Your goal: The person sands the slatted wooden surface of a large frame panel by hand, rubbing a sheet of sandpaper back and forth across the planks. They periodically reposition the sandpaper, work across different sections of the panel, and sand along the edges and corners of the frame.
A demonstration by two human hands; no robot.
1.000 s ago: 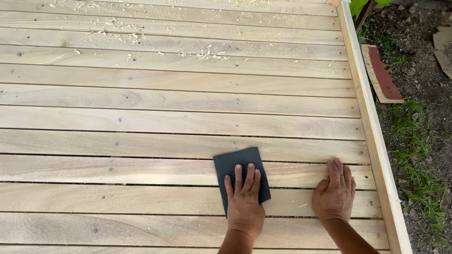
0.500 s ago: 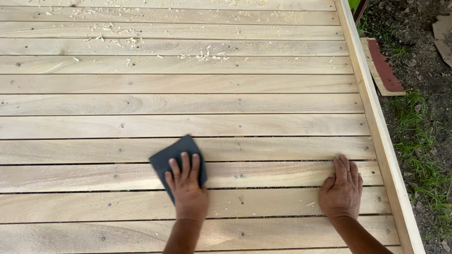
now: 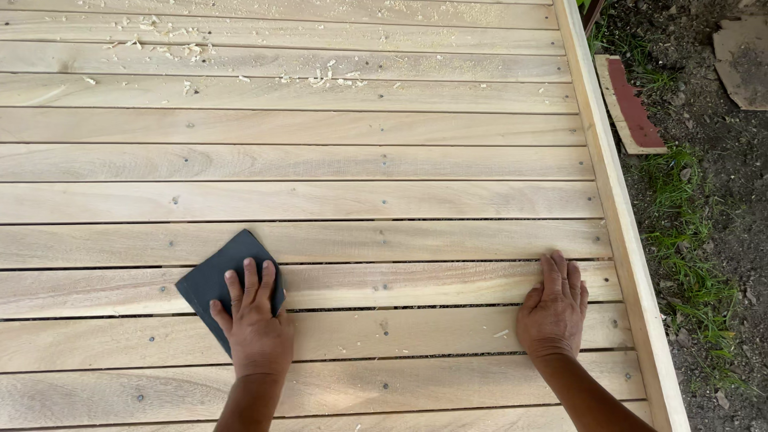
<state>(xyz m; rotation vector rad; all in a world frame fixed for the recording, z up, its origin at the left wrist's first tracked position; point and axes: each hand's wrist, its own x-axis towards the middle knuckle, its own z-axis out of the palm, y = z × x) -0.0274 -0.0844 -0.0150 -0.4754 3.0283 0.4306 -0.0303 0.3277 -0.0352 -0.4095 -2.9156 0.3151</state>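
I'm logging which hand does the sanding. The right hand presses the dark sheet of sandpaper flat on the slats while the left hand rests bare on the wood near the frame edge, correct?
Not quite: the hands are swapped. In the head view the left hand presses the dark sandpaper sheet flat on the slats, while the right hand rests bare on the wood near the frame edge.

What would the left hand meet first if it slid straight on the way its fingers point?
The left hand lies flat on a dark grey sandpaper sheet, fingers pointing up the frame. Ahead lie only pale wooden slats with small nail heads; the way looks free, until the scattered wood shavings far up.
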